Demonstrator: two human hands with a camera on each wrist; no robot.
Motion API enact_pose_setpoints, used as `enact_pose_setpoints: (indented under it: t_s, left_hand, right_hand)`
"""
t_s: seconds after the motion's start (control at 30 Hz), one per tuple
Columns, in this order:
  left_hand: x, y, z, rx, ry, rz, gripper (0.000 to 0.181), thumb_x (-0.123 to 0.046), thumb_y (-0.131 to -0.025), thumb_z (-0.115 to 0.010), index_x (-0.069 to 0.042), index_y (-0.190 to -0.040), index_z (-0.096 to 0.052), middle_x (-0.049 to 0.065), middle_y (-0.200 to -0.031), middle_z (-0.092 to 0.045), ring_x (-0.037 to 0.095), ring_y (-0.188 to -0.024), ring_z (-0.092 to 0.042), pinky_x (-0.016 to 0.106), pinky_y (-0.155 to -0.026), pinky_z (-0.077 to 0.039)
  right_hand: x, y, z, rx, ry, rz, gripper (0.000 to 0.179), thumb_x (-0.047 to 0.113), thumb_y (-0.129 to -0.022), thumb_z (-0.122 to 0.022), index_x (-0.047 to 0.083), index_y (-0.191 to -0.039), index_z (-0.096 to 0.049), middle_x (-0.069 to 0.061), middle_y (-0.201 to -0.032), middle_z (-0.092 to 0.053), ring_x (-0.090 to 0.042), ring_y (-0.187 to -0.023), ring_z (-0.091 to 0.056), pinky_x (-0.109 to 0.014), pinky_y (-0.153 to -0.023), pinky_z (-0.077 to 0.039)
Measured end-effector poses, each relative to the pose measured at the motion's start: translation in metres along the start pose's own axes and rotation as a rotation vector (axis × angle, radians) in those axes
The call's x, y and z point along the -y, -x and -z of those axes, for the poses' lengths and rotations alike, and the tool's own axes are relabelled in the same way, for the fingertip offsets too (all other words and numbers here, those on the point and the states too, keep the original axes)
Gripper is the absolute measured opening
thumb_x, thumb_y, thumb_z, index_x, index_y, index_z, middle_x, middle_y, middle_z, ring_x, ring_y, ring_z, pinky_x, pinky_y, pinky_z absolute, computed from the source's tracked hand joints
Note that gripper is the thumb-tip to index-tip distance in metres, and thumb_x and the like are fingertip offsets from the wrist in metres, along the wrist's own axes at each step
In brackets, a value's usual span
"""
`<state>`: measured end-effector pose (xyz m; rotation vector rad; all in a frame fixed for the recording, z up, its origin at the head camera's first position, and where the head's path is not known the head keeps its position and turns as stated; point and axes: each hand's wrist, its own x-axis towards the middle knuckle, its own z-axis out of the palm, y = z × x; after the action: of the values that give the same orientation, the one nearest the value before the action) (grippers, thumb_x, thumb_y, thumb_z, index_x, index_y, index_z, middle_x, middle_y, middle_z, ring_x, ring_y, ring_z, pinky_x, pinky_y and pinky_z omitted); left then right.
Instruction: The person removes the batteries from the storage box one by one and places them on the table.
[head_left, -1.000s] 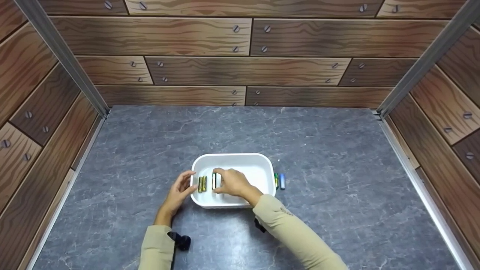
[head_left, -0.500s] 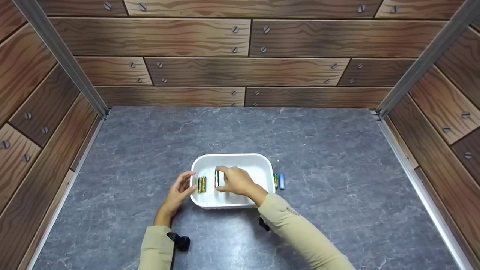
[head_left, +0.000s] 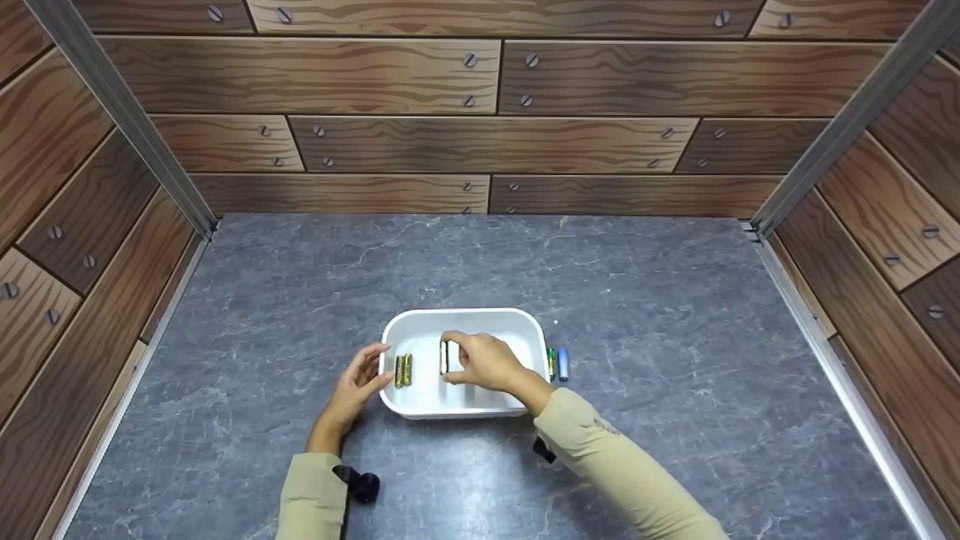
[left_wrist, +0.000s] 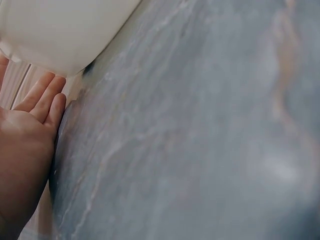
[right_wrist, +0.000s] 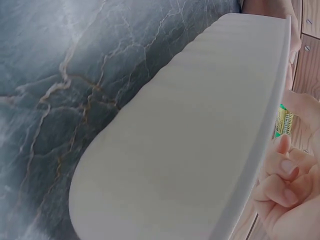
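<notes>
A white rectangular tub (head_left: 469, 401) sits on the table before me. My right hand (head_left: 489, 361) is over the tub and pinches a battery (head_left: 444, 358) by its two ends, between thumb and forefinger. In the right wrist view this battery (right_wrist: 284, 122) shows a green and gold label; its other fingers are curled, away from the battery. My left hand (head_left: 355, 386) rests at the tub's left end, fingers fairly straight and thumb at the rim. The left wrist view shows its fingertips against the tub's outer wall (left_wrist: 55, 35). Two green-gold batteries (head_left: 403, 370) lie side by side at the tub's left end.
Just outside the tub's right end lie a green battery (head_left: 552, 363) and a blue battery (head_left: 564, 364). The grey marbled table (head_left: 675, 315) is bounded by wood-patterned walls (head_left: 487, 142) at the back and both sides.
My right hand has drifted a little to the right within the tub, carrying the pinched battery away from the pair at the left end. My left hand has stayed in place.
</notes>
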<state>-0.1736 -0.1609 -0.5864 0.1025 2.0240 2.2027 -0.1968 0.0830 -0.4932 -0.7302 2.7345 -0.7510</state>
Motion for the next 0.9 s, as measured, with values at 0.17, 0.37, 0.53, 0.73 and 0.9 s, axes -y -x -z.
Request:
enact_pose_setpoints:
  t_s: [0.17, 0.37, 0.53, 0.73, 0.9]
  left_hand:
    - [-0.002, 0.001, 0.0, 0.007, 0.001, 0.012, 0.054, 0.001, -0.089, -0.062, 0.002, -0.139, -0.043, 0.026, -0.143, -0.046, 0.006, -0.117, -0.055, 0.016, -0.093, -0.047]
    - [-0.001, 0.0, 0.001, 0.012, -0.002, 0.005, 0.052, 0.002, -0.089, -0.061, 0.003, -0.139, -0.045, 0.026, -0.142, -0.047, 0.009, -0.12, -0.055, 0.016, -0.093, -0.047]
    - [-0.001, 0.001, 0.001, 0.016, 0.008, 0.016, 0.053, 0.002, -0.089, -0.061, 0.004, -0.139, -0.042, 0.028, -0.142, -0.046, 0.006, -0.117, -0.056, 0.017, -0.092, -0.048]
    - [-0.001, 0.001, 0.002, 0.022, 0.008, 0.018, 0.054, 0.001, -0.089, -0.061, 0.005, -0.14, -0.041, 0.029, -0.143, -0.045, 0.003, -0.115, -0.056, 0.017, -0.092, -0.048]
    - [-0.001, 0.001, 0.001, 0.013, 0.003, 0.019, 0.053, 0.0, -0.089, -0.062, 0.004, -0.139, -0.043, 0.028, -0.142, -0.046, 0.004, -0.116, -0.056, 0.017, -0.092, -0.048]
  right_hand:
    - [-0.004, 0.006, 0.004, -0.01, -0.006, 0.007, 0.059, 0.028, -0.079, -0.079, 0.008, -0.13, -0.057, -0.001, -0.069, -0.06, -0.006, -0.056, -0.041, -0.021, -0.054, -0.033]
    - [-0.012, 0.013, 0.004, -0.007, -0.008, -0.006, 0.06, 0.028, -0.079, -0.079, 0.008, -0.13, -0.056, -0.003, -0.072, -0.062, -0.006, -0.057, -0.041, -0.021, -0.054, -0.033]
    - [-0.016, 0.018, 0.007, -0.013, -0.012, -0.008, 0.06, 0.028, -0.079, -0.079, 0.007, -0.131, -0.056, -0.003, -0.071, -0.062, -0.006, -0.057, -0.041, -0.021, -0.056, -0.033]
    - [-0.022, 0.023, 0.011, -0.041, 0.005, -0.003, 0.057, 0.028, -0.078, -0.079, 0.008, -0.128, -0.058, -0.002, -0.07, -0.061, -0.006, -0.057, -0.04, -0.02, -0.055, -0.033]
    - [-0.028, 0.027, 0.014, -0.059, -0.007, 0.0, 0.056, 0.027, -0.079, -0.079, 0.008, -0.127, -0.058, -0.001, -0.071, -0.06, -0.006, -0.056, -0.038, -0.019, -0.054, -0.031]
